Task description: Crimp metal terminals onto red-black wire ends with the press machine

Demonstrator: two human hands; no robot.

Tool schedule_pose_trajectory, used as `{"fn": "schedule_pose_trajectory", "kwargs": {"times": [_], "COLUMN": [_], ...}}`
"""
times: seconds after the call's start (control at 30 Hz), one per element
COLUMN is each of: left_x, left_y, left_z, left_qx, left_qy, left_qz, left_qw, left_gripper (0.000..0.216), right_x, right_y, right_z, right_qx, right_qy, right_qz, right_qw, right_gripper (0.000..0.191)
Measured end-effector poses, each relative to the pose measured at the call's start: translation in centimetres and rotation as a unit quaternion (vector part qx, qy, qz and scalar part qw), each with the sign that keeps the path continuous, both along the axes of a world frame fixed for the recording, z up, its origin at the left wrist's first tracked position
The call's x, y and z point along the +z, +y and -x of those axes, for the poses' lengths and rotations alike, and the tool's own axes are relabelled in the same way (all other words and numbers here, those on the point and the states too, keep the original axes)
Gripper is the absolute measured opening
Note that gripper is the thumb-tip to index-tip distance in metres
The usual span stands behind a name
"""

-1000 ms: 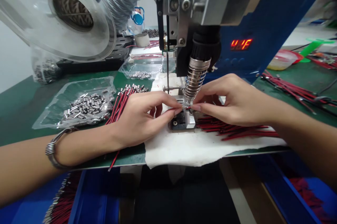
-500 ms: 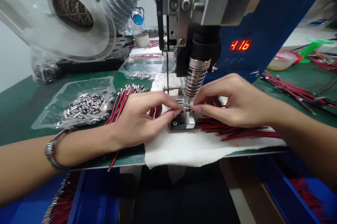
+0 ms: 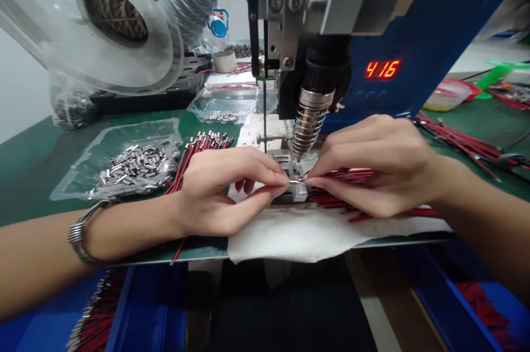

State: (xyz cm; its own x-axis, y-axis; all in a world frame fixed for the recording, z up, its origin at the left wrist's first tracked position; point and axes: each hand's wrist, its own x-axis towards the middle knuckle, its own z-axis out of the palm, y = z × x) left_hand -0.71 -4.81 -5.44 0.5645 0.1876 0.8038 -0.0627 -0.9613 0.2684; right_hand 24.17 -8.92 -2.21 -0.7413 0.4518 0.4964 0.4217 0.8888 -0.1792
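My left hand [image 3: 232, 189] is closed in a pinch on a small metal cylinder [image 3: 294, 181], whose end shows past the fingertips. Opposite it, my right hand [image 3: 376, 167] pinches a thin red wire [image 3: 305, 179] that meets the cylinder. Both hands hold the piece just in front of the spring-wrapped soldering iron [image 3: 311, 123], above a small metal fixture [image 3: 300, 193]. Under my right hand lies a bundle of red and black wires [image 3: 331, 197] on a white cloth [image 3: 285, 236]. Fingertips partly hide the cylinder.
A clear tray [image 3: 68, 178] of loose metal cylinders stands left, beside wires with metal ends [image 3: 194, 156]. The blue machine [image 3: 414, 26] showing 416 rises behind. A fume hood [image 3: 165, 65] hangs upper left. Blue bins [image 3: 141, 308] sit below the table edge.
Both hands have drawn slightly toward me, bringing the cylinder and wire away from the iron's tip to the front of the fixture. My right hand has turned a little.
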Motion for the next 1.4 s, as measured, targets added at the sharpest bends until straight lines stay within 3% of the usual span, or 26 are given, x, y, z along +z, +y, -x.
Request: {"fn": "schedule_pose_trajectory", "kwargs": {"times": [0.6, 0.97, 1.13, 1.4], "left_x": [-0.16, -0.35, -0.4, -0.41], "left_y": [0.15, -0.06, 0.3, 0.25], "left_z": [0.06, 0.1, -0.01, -0.09], "left_qx": [-0.027, 0.001, -0.027, -0.019], "left_qy": [-0.015, -0.007, -0.025, -0.028], "left_qz": [-0.014, 0.01, -0.016, -0.023], "left_qw": [0.999, 1.0, 0.999, 0.999], "left_gripper": [0.017, 0.019, 0.017, 0.017], "right_x": [-0.21, -0.18, -0.31, -0.25], "right_y": [-0.23, -0.27, -0.19, -0.3], "right_z": [-0.17, -0.04, 0.31, 0.25], "right_qx": [-0.003, -0.01, 0.002, 0.009], "right_qy": [-0.001, 0.005, 0.038, 0.048], "right_qz": [-0.038, -0.066, -0.101, -0.105], "right_qw": [0.999, 0.998, 0.994, 0.993], "right_gripper": [0.008, 0.007, 0.005, 0.004]}}
